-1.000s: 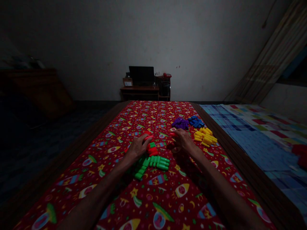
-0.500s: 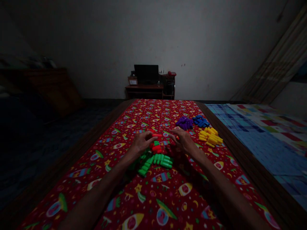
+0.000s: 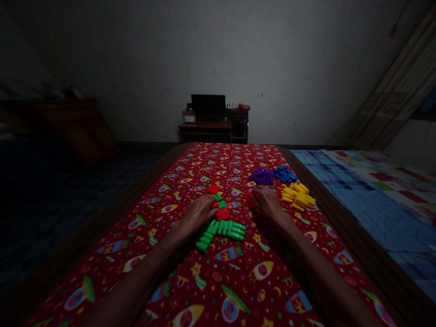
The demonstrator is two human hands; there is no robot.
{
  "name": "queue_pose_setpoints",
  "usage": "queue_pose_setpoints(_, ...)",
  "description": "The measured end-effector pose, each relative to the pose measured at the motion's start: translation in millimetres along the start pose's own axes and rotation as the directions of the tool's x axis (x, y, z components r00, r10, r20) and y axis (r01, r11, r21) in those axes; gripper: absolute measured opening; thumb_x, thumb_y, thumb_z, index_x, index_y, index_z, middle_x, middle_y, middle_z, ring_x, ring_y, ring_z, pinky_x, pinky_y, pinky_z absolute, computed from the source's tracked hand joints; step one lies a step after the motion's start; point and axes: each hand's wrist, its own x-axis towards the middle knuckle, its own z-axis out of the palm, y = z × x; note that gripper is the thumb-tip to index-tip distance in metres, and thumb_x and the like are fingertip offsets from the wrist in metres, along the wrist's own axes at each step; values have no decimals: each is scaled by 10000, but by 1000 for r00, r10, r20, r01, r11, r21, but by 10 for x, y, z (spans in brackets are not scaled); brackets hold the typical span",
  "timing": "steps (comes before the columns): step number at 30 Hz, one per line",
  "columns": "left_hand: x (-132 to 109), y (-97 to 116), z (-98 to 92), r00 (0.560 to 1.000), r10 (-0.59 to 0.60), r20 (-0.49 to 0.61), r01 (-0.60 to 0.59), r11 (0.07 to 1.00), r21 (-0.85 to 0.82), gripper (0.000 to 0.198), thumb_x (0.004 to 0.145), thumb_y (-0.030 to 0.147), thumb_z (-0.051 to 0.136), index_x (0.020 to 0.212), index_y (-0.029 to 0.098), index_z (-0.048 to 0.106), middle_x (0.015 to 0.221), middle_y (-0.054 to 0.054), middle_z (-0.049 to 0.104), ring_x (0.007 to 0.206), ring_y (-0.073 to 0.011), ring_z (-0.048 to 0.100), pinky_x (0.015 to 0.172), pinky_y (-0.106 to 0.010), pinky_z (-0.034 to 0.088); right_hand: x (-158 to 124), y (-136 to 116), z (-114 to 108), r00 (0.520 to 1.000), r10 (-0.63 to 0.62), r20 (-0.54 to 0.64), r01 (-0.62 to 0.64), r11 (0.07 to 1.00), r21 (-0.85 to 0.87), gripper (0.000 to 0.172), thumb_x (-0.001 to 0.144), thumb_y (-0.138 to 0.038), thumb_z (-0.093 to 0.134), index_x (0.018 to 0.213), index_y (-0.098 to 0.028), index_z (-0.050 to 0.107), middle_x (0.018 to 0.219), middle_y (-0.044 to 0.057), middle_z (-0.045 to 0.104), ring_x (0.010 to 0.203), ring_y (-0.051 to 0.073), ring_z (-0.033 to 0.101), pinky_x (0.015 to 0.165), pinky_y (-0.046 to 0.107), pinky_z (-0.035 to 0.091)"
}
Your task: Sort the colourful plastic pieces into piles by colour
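My left hand (image 3: 200,210) is bent over the mixed red and green pegs left of the middle, its fingertips closed on a red plastic peg (image 3: 214,205). More red pegs (image 3: 223,214) and a pile of green pegs (image 3: 233,229) lie just beside and below it. Farther right, my right hand (image 3: 268,203) rests low over the cloth, fingers curled round red pegs (image 3: 251,200), partly hidden by the hand. Behind that hand are piles of purple pegs (image 3: 261,176) and blue pegs (image 3: 284,174); yellow pegs (image 3: 299,196) lie to its right.
A red rocket-patterned cloth (image 3: 190,281) covers the long surface, which has dark brown edges (image 3: 327,218). Blue checked bedding (image 3: 357,204) lies to the right. Against the far wall stands a desk with a monitor (image 3: 208,107). The room is dim.
My left hand has lowered from holding a red peg out in the air to the mixed pegs. My right hand has come down onto red pegs on the cloth.
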Motion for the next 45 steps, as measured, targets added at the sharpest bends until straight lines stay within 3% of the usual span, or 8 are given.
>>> queue_pose_setpoints(4, 39, -30, -16, 992, -65, -111, 58, 996, -65, 255, 841, 288, 502, 992, 206, 689, 1023, -76, 710, 977, -232, 637, 898, -330, 470, -24, 117, 82, 998, 54, -43, -57, 996, -74, 213, 885, -212, 513, 936, -123, 700, 930, 146, 675, 897, 242, 581, 817, 329, 417)
queue_pose_setpoints(9, 157, 31, -164, 973, -187, -136, 139, 943, -301, 359, 819, 394, 503, 1018, 177, 708, 951, -51, 740, 848, -214, 669, 793, -304, 507, 39, -62, -13, 985, -22, -172, 44, 991, 129, 244, 885, -186, 493, 1009, -124, 694, 1008, 154, 690, 929, 235, 610, 825, 324, 448)
queue_pose_setpoints(16, 139, 324, -167, 986, -159, -55, 99, 816, -570, 530, 739, 423, 611, 1185, 138, 632, 901, -64, 740, 812, -218, 688, 730, -305, 542, 35, -632, -133, 982, -186, 39, 130, 808, 575, 345, 896, -315, 557, 1185, -154, 655, 844, 59, 731, 662, 139, 632, 616, 218, 433)
queue_pose_setpoints(24, 165, 159, -194, 969, -224, -109, 145, 865, -481, 299, 761, 382, 583, 944, 175, 698, 946, -48, 742, 866, -228, 686, 773, -322, 539, 25, -591, -159, 951, -205, 230, 61, 857, 512, 255, 891, -264, 529, 877, -123, 740, 713, 28, 702, 629, 120, 590, 559, 194, 361)
queue_pose_setpoints(31, 136, 330, -89, 998, -65, -15, 47, 851, -523, 448, 735, 300, 647, 1166, 184, 608, 1000, -52, 727, 875, -209, 689, 777, -320, 548, -13, -691, -13, 980, -182, 79, 88, 756, 649, 327, 893, -348, 545, 1150, -185, 663, 928, 50, 733, 687, 133, 614, 638, 218, 433)
queue_pose_setpoints(35, 132, 211, -53, 999, -20, -51, -2, 922, -387, 447, 777, 261, 618, 1217, 213, 559, 983, -38, 711, 875, -196, 677, 786, -329, 545, 54, -537, -46, 990, -121, 79, 59, 837, 544, 260, 888, -324, 528, 915, -153, 721, 736, 18, 705, 619, 123, 587, 576, 197, 395)
queue_pose_setpoints(39, 95, -165, -22, 987, 31, -157, -48, 993, -109, 332, 816, 293, 594, 1129, 182, 611, 1099, -103, 660, 1070, -254, 613, 939, -402, 481, 103, -149, -119, 985, 124, -116, -81, 943, 323, 241, 862, -295, 538, 925, -153, 723, 822, 69, 722, 741, 182, 633, 674, 252, 453)
queue_pose_setpoints(45, 24, -401, 70, 1000, -11, 0, 11, 996, 84, 287, 835, 320, 580, 1087, 196, 642, 1096, -105, 656, 1064, -257, 603, 936, -374, 467, 42, 198, -60, 988, 111, -107, -114, 993, -20, 234, 838, -197, 550, 991, -147, 720, 993, 129, 696, 923, 231, 621, 826, 313, 457)
